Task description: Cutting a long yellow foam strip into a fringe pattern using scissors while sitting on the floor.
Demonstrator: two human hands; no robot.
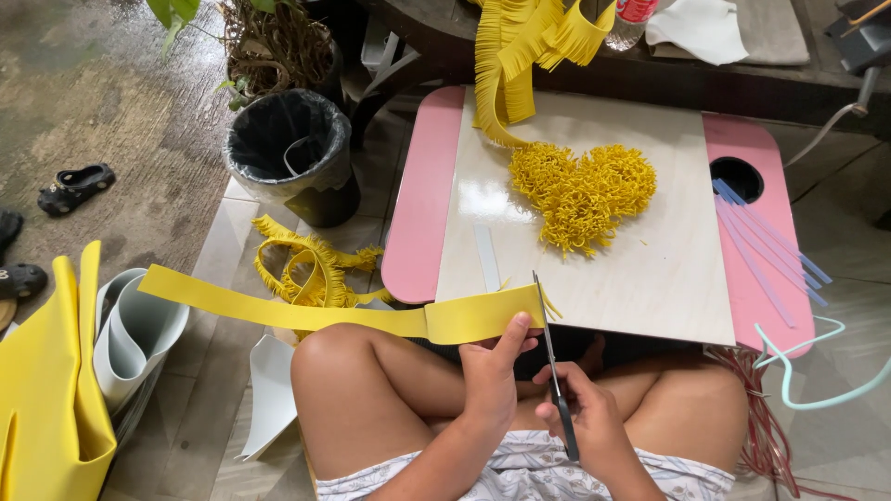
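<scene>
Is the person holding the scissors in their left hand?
No, the scissors are in the right hand; the left hand pinches the yellow foam strip.

The person wears light patterned shorts (520,473), with legs, arms and hands bare.

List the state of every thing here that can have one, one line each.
Yellow foam strip: folded double, pinched at its end by the left hand.
Scissors: held in the right hand, blades at the strip's end.
Fringed heart: lying flat on the lap table.
Black bin: lined, upright.
</scene>
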